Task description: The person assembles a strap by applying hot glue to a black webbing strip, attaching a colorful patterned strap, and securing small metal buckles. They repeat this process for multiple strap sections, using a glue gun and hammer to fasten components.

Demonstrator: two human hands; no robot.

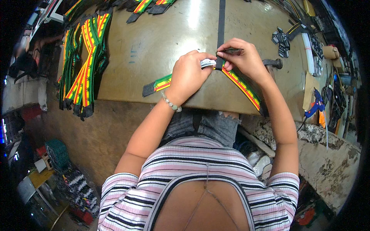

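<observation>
Above the tabletop, my left hand [191, 74] is closed, with a folded white label [208, 62] held between thumb and fingers. My right hand [244, 58] pinches a black strap [221, 32] at its side, close to the left thumb. This strap runs away from me to the table's far side. A patterned strap in yellow, red and green shows on both sides of the hands: its black-ended left part [162, 83] comes out under my left hand, and its right part [243, 89] slants down to the table's near edge. Where the straps meet is partly hidden by my fingers.
Bundled patterned straps [86, 57] hang over the table's left edge, with more [152, 7] at the back. On the right are a dark metal knob [273, 63], a pile of small black buckles [281, 41], white sticks [308, 52] and a blue glue gun [317, 104].
</observation>
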